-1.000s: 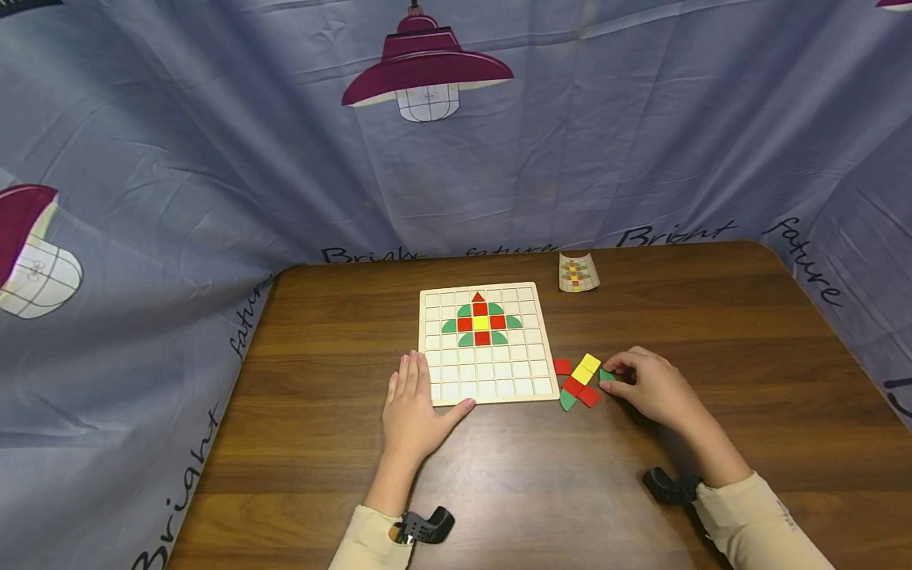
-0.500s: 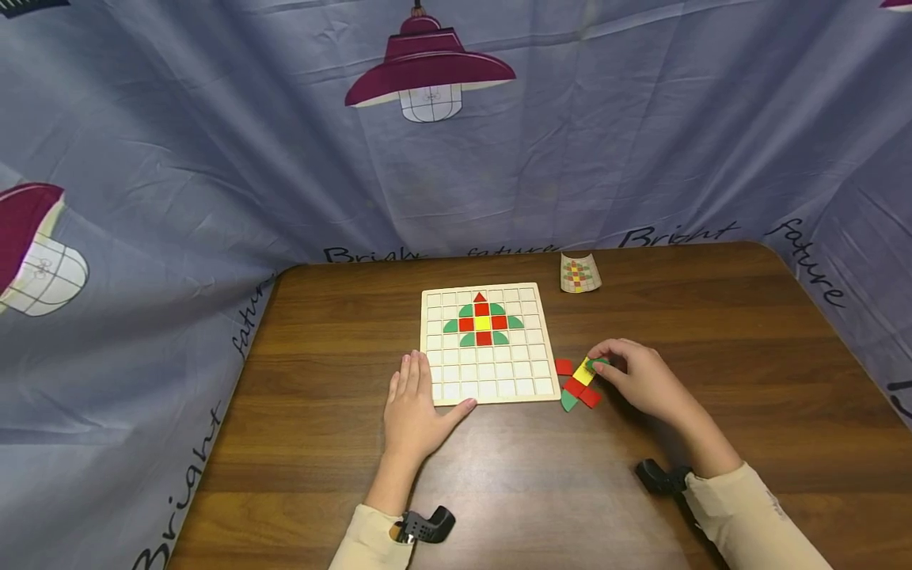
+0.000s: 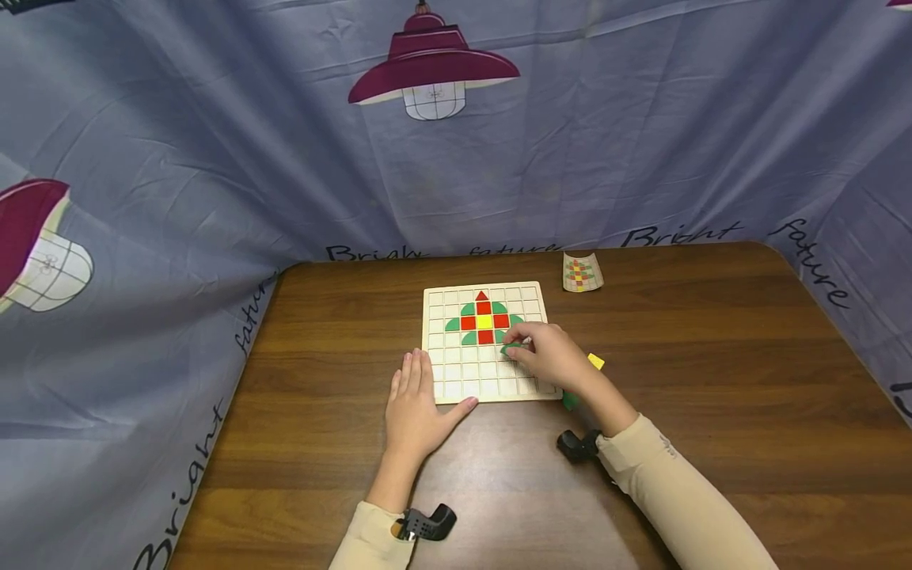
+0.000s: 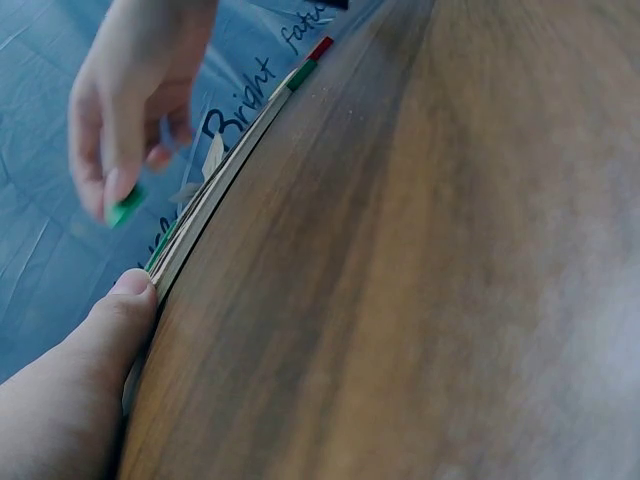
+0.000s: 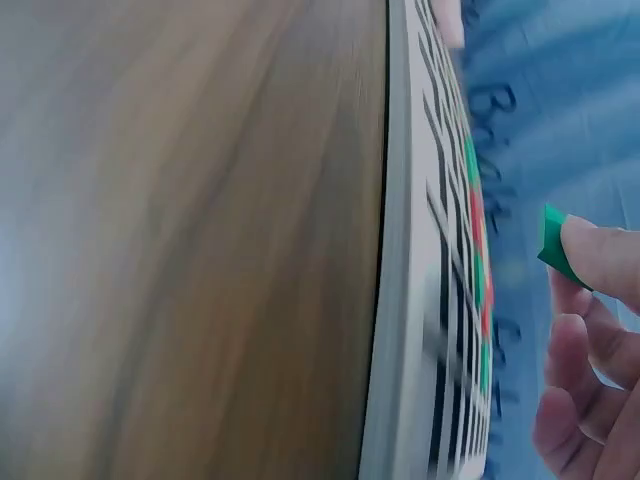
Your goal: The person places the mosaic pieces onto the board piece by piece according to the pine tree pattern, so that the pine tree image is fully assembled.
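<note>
A white gridded board point(image 3: 456, 372) with a pale wooden rim lies on the table, bearing a pattern of red, yellow and green tiles. My left hand point(image 3: 415, 404) rests with straight fingers at its lower left corner, thumb along the near edge. Over the right part of the board my right hand point(image 3: 552, 356) pinches a green quarter-round tile point(image 5: 557, 243) between thumb and fingers. In the left wrist view, that tile is held above the board's surface. The right hand hides part of the pattern's right side. A yellow square point(image 3: 484, 322) sits in the pattern's middle.
Right of the board, a loose yellow tile point(image 3: 596, 362) and a green tile point(image 3: 570, 400) show past the right forearm, which hides other loose pieces. A small curled pattern card point(image 3: 581, 273) stands near the back of the wooden table point(image 3: 321, 380). A printed blue curtain point(image 3: 606, 142) hangs behind.
My right hand has carried the green tile from the loose pieces leftward, over the yellow tiles, to above the board. The left hand has stayed at the board's corner.
</note>
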`<state>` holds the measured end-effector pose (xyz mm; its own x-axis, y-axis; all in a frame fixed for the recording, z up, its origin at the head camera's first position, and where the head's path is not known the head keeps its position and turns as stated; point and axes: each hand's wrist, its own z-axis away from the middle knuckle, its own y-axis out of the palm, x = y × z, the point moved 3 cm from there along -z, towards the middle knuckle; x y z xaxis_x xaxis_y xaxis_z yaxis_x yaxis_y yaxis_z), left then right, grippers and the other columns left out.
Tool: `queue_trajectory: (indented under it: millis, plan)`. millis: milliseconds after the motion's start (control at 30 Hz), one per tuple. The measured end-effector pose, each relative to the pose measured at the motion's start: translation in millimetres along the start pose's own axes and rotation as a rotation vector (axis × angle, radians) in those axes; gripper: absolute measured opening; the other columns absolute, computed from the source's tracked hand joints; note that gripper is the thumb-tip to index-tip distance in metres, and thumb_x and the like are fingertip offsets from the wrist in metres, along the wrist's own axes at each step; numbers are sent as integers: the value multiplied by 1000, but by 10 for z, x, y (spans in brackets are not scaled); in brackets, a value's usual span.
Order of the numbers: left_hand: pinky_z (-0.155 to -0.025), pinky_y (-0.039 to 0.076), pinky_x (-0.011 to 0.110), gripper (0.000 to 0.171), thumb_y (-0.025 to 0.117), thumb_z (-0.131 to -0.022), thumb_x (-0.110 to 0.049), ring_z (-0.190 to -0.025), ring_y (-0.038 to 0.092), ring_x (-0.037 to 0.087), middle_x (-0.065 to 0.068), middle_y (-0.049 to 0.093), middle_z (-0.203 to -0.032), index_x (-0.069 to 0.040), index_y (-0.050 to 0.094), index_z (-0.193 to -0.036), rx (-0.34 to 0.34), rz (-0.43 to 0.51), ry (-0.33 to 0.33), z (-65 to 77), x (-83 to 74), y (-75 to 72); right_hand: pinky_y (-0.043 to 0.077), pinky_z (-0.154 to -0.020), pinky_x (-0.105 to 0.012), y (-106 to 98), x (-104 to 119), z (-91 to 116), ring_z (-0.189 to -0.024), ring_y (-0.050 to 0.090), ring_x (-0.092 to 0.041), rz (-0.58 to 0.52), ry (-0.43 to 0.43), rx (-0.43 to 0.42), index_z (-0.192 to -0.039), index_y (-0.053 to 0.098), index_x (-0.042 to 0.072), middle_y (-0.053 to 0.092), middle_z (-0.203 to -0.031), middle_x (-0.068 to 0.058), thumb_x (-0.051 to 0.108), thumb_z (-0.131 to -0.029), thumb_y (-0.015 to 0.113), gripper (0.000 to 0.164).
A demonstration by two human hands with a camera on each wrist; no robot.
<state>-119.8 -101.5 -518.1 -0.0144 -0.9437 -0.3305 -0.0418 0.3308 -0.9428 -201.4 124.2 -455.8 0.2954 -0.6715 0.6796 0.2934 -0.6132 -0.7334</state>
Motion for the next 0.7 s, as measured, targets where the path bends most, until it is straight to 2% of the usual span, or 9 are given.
queue_trajectory:
  millis: [167, 367, 700]
  plan:
    - [-127, 15, 44, 119, 45, -79, -87, -155, 13, 25, 14, 20, -165, 0, 19, -157, -11, -11, 12, -3, 3, 2, 53, -78, -35, 223, 235, -187, -83, 62, -13, 29, -27, 24, -99, 72, 16, 72, -96, 3, 18, -92, 71, 7]
    - [-126, 16, 44, 119, 45, -79, -87, -155, 14, 25, 14, 21, -165, 0, 21, -157, -30, -18, 17, -5, 12, 5, 54, -80, -37, 454, 432, -362, -85, 63, -13, 98, -52, 38, -98, 72, 17, 71, -93, 4, 18, -92, 71, 6]
    - [-126, 16, 44, 118, 46, -80, -86, -155, 15, 25, 14, 22, -165, 0, 21, -156, -29, -14, 24, -2, 5, 5, 54, -82, -37, 676, 459, -462, -88, 65, -13, 160, -91, 23, -97, 73, 18, 71, -97, 3, 18, -92, 71, 5]
